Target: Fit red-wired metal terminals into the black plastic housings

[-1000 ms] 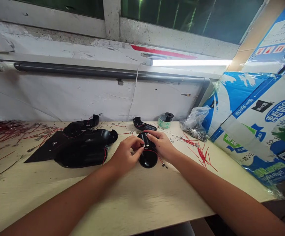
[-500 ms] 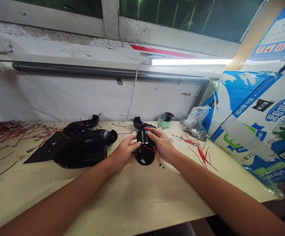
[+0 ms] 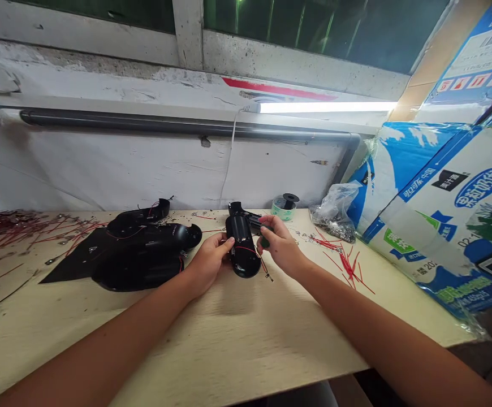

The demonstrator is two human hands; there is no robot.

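In the middle of the table, my left hand (image 3: 212, 257) is closed on the left side of a glossy black plastic housing (image 3: 242, 240), thumb on top. A thin red wire loops across the housing's rounded near end, and leads with small metal ends (image 3: 268, 276) stick out to its right. My right hand (image 3: 283, 247) is at the housing's right side, its fingers closed around a dark green handle (image 3: 266, 240); the rest of that tool is hidden. Just behind the held housing rests another black curved part (image 3: 235, 208).
Several black housings (image 3: 144, 254) lie at left on a dark sheet (image 3: 65, 263), among scattered red wires (image 3: 4, 254). At right are cut red wires (image 3: 348, 263), a clear bag of small metal parts (image 3: 337, 212), a tape roll (image 3: 283, 209) and a blue-white carton (image 3: 436, 226).
The black housing has tipped from its raised, end-on pose to lie flatter, slightly left. My right hand has come off its top edge and now has a green handle in its fingers.
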